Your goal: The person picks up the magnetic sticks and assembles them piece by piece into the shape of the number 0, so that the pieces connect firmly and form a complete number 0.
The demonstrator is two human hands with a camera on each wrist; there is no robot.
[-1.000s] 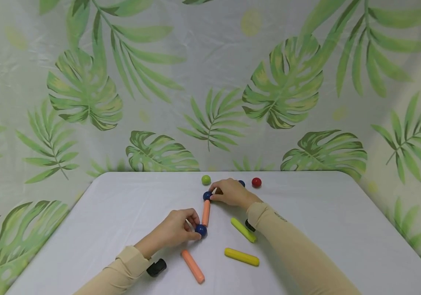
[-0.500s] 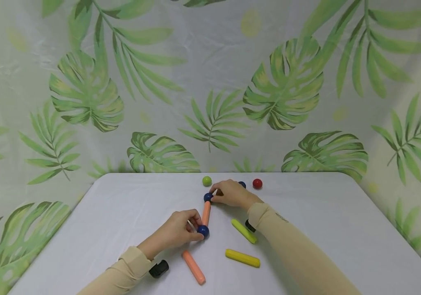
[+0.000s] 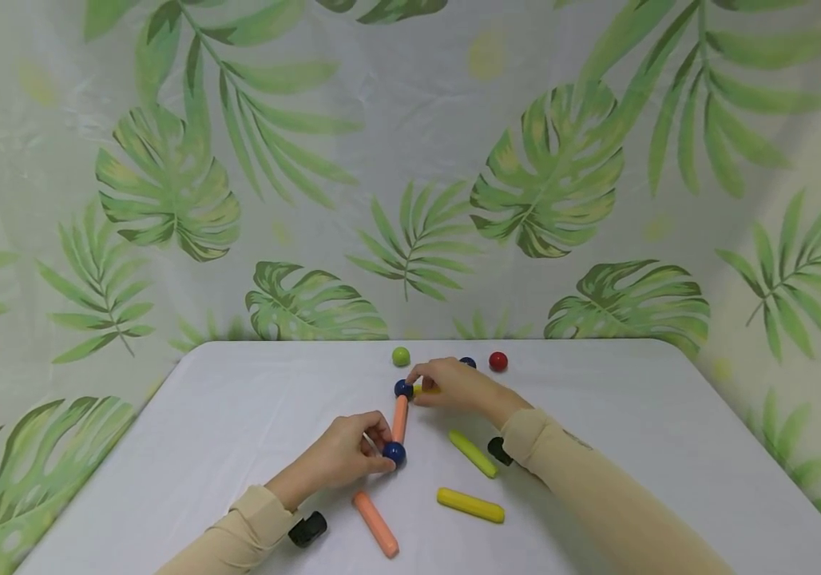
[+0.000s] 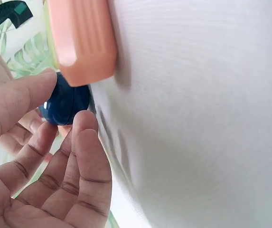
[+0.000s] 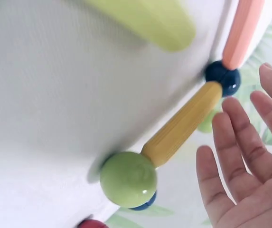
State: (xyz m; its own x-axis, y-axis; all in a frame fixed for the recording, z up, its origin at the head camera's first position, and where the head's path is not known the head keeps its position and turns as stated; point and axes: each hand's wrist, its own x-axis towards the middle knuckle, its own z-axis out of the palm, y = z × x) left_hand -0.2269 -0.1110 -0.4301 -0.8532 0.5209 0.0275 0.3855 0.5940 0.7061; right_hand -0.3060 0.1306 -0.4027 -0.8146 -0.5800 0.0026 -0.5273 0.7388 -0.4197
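My left hand (image 3: 353,451) pinches a shiny blue ball (image 3: 394,454) between thumb and fingertips, also seen in the left wrist view as a dark blue ball (image 4: 69,102). From that ball a salmon-coloured stick (image 3: 400,419) runs away to a second blue ball (image 3: 403,390). In the right wrist view, a yellow stick (image 5: 181,126) joins the second ball to a light green ball (image 5: 128,179), which the hand hides in the head view. My right hand (image 3: 457,385) hovers by the second ball and yellow stick, its loosely bent fingers (image 5: 228,152) apart from them.
A loose salmon stick (image 3: 376,524), a yellow stick (image 3: 471,505) and a lime stick (image 3: 473,454) lie nearer the front of the white table (image 3: 619,447). Along the back are a green ball (image 3: 400,356), a red ball (image 3: 498,362) and a partly hidden blue ball (image 3: 468,362).
My right hand has let go of the far blue ball and shifted slightly right, showing the end of the yellow stick. My left hand keeps its grip on the near ball.
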